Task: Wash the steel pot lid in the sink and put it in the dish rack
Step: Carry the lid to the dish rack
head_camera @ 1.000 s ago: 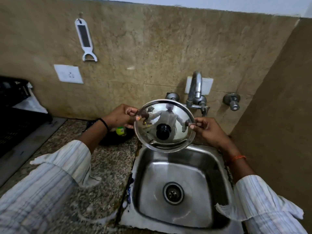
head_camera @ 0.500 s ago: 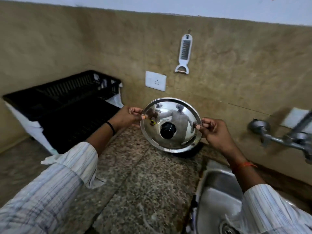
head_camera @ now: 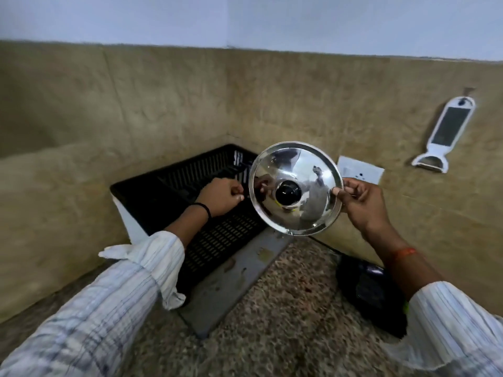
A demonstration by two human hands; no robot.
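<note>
A round steel pot lid [head_camera: 310, 213] with a black knob hangs upright in the air, its shiny face toward me. My left hand [head_camera: 221, 196] pinches its left rim and my right hand [head_camera: 360, 202] pinches its right rim. The lid is held over the right end of the black slatted dish rack [head_camera: 168, 194], which stands in the corner on a white base. The sink is out of view.
A grey drain tray [head_camera: 231, 281] lies on the speckled granite counter [head_camera: 285, 322] in front of the rack. A black object [head_camera: 364, 287] sits at the wall on the right. A white wall socket [head_camera: 363, 172] and a hanging white peeler [head_camera: 446, 134] are on the tiled wall.
Both hands have carried the lid leftward, from above the sink, across the counter, to over the dish rack. My view has turned left with it, so sink and tap are gone from sight.
</note>
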